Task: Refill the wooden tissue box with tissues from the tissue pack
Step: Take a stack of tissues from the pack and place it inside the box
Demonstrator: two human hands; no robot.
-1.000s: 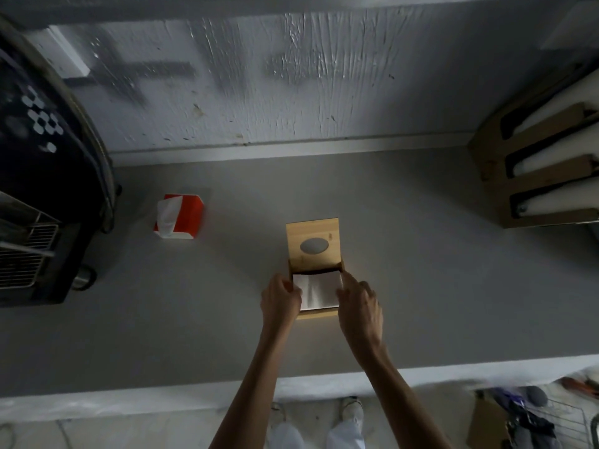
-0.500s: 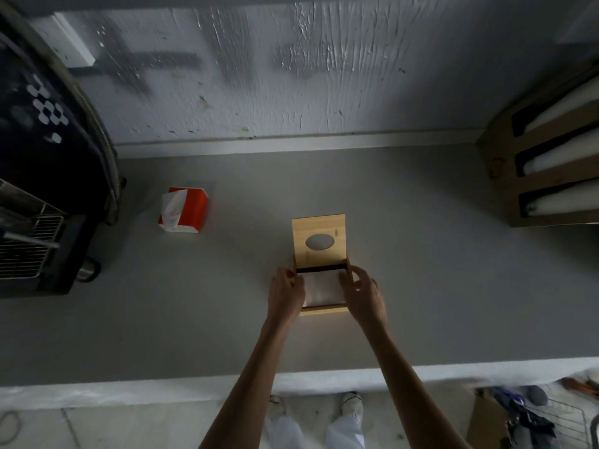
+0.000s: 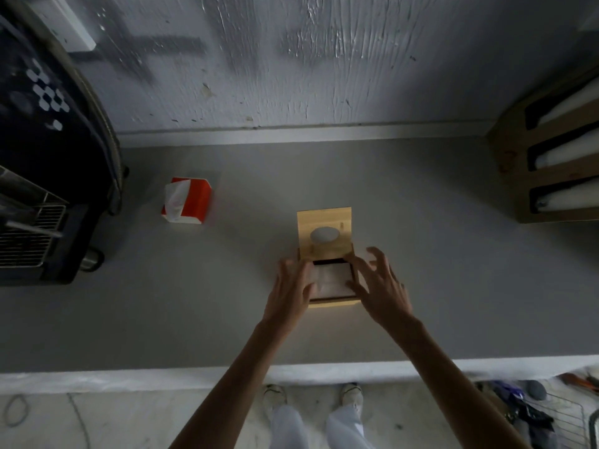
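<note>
The wooden tissue box (image 3: pixel 334 301) stands mid-counter, its lid (image 3: pixel 325 222) with an oval slot slid back so the near half is uncovered. White tissues (image 3: pixel 331 280) lie inside the box. My left hand (image 3: pixel 291 286) rests against the box's left side, fingers reaching over the edge onto the tissues. On the box's right side my right hand (image 3: pixel 379 283) hovers with fingers spread apart, fingertips at the rim. The red and white tissue pack (image 3: pixel 188 204) lies to the far left, a white tissue showing at its top.
A dark appliance with a wire rack (image 3: pixel 35 189) fills the left side. At the right stands a wooden holder with rolls (image 3: pixel 557 157). The grey counter (image 3: pixel 453 286) ends at a white front edge (image 3: pixel 194 377); a wire basket (image 3: pixel 557 413) sits on the floor below.
The tissues have sunk deeper into the box. My right hand has lifted off the stack and spread its fingers; my left hand stays at the box's left side.
</note>
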